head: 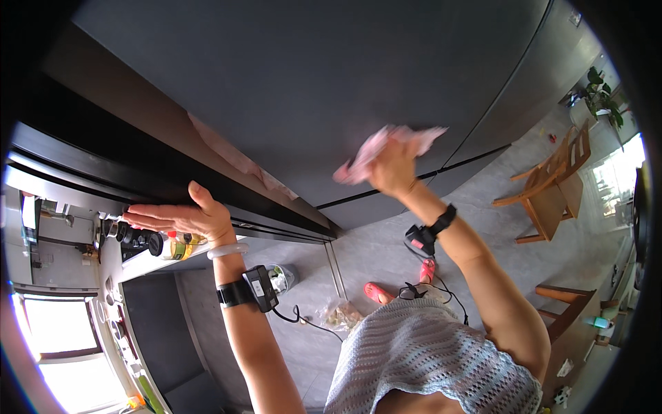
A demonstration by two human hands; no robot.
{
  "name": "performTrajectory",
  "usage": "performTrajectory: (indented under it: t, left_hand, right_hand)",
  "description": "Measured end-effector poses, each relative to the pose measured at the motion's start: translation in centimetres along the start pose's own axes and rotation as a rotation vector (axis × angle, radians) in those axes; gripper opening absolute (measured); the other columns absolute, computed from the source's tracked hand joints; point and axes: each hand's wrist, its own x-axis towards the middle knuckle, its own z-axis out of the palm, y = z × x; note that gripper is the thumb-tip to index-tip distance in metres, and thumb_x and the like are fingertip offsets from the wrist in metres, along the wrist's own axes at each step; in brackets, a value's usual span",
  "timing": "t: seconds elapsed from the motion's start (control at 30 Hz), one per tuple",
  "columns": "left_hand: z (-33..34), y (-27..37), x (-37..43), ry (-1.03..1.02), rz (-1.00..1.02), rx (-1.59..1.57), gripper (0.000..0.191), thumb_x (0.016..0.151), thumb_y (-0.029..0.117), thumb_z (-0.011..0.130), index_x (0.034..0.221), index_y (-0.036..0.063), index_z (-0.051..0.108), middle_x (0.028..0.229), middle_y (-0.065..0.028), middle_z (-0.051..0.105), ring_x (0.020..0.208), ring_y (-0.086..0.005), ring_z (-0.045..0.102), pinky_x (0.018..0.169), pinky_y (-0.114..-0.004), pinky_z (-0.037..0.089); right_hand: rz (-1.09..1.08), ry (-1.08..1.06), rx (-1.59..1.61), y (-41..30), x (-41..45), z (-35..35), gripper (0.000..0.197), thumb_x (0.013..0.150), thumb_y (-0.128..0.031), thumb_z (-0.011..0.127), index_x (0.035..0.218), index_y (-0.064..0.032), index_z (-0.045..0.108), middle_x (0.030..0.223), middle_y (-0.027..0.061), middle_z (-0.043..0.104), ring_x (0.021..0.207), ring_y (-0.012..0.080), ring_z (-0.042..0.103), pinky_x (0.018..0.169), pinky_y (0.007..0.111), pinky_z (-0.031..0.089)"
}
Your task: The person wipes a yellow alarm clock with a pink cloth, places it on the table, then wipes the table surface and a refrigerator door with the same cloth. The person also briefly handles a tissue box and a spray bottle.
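Note:
My right hand (394,169) holds a crumpled pink cloth (368,154) against a large dark grey door panel (320,77), possibly a refrigerator's. Hand and cloth are blurred. Farther left, my left hand (183,220) is stretched flat, thumb apart, at a glossy black door frame (155,171). Nothing is in it, and whether the palm presses on the frame is hard to tell. A pale bangle circles the left wrist, and both forearms carry strapped black devices with cables. Between panel and frame, the brownish side strip (227,150) shows a pinkish patch, perhaps a reflection.
Wooden chairs (553,181) stand on the grey tiled floor (465,217) at right. A waste bin (282,278) and a clear plastic bag (339,314) lie near my feet, beside a floor track (335,269). Bottles (178,246) stand on a kitchen counter (108,259) at left.

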Motion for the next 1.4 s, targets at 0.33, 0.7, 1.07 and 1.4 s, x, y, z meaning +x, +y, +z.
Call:
performTrajectory:
  t: [0.33,0.7,1.07,1.4]
  left_hand:
    - [-0.2,-0.1,0.1,-0.012,0.011,0.072,0.107,0.092,0.076,0.033,0.155,-0.0058,0.006,0.161,-0.0282,0.006,0.15,-0.0441,0.008,0.116,-0.062,0.015]
    - [-0.1,0.0,0.2,0.018,0.029,-0.001,0.099,0.096,0.07,0.037,0.157,-0.002,0.008,0.162,-0.0278,0.006,0.15,-0.0432,0.006,0.117,-0.062,0.011]
    - [-0.5,0.3,0.3,0.007,0.044,0.015,0.096,0.097,0.068,0.034,0.157,-0.0017,0.005,0.163,-0.0258,0.006,0.151,-0.0412,0.006,0.119,-0.058,0.01]
    - [-0.5,0.1,0.4,0.019,0.067,0.068,0.098,0.096,0.07,0.034,0.156,-0.003,0.006,0.163,-0.025,0.008,0.15,-0.0417,0.007,0.118,-0.058,0.012]
  right_hand:
    - [-0.103,-0.518,0.311,0.7,-6.6,1.5,0.051,0.093,-0.045,0.059,0.143,-0.04,0.048,0.138,-0.0129,0.054,0.115,0.0137,0.054,0.092,0.038,0.052]
    - [0.105,0.759,-0.094,13.3,13.7,-12.9,0.062,0.094,-0.033,0.05,0.143,0.0027,0.039,0.15,0.0312,0.033,0.14,0.0522,0.026,0.116,0.063,0.01]
    - [1.317,0.606,0.507,-12.0,-6.4,9.1,0.056,0.098,-0.03,0.041,0.139,0.0016,0.02,0.14,0.0234,0.016,0.13,0.0396,0.02,0.107,0.051,0.017]
    - [1.156,1.004,0.399,6.3,-4.0,4.1,0.019,0.089,-0.016,0.043,0.1,-0.0006,0.04,0.085,0.0104,0.042,0.081,0.025,0.046,0.074,0.037,0.039]
